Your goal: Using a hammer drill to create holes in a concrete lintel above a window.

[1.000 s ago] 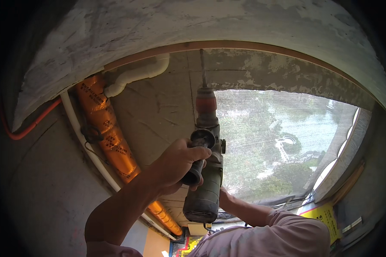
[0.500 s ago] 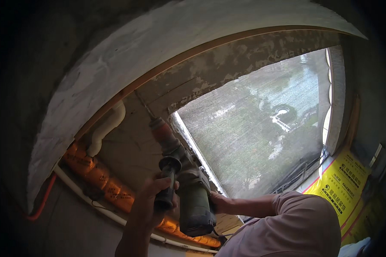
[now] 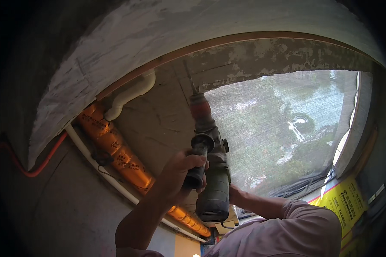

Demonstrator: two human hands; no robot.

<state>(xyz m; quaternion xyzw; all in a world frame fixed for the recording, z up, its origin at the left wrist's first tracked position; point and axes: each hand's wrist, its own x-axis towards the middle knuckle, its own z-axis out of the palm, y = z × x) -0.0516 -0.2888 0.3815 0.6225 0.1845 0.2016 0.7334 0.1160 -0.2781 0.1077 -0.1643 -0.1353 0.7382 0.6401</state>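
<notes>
A dark green rotary hammer drill point(image 3: 213, 199) with a red collar fills the middle of the view. Its long bit point(image 3: 188, 73) points up toward patchy bare concrete below a thin brown strip point(image 3: 244, 34); whether the tip touches is unclear. My left hand point(image 3: 179, 171) is closed round the black side handle point(image 3: 194, 180), thumb across it. My right hand point(image 3: 236, 193) is at the right rear of the drill, closed on it, with most fingers hidden behind the housing.
A bright mesh-covered opening point(image 3: 274, 128) lies right of the drill. Along the left run an orange wrapped pipe point(image 3: 126, 156), white pipes point(image 3: 131, 96) and a red hose point(image 3: 38, 170). Yellow printed sheeting point(image 3: 341, 201) is at the lower right. A curved grey surface point(image 3: 94, 55) arches across the top.
The view tilted half a second ago, with the drill leaning up-left, and has swung back. The drill now stands more upright, slightly lean-left compared with a second ago. Both hands keep their grip.
</notes>
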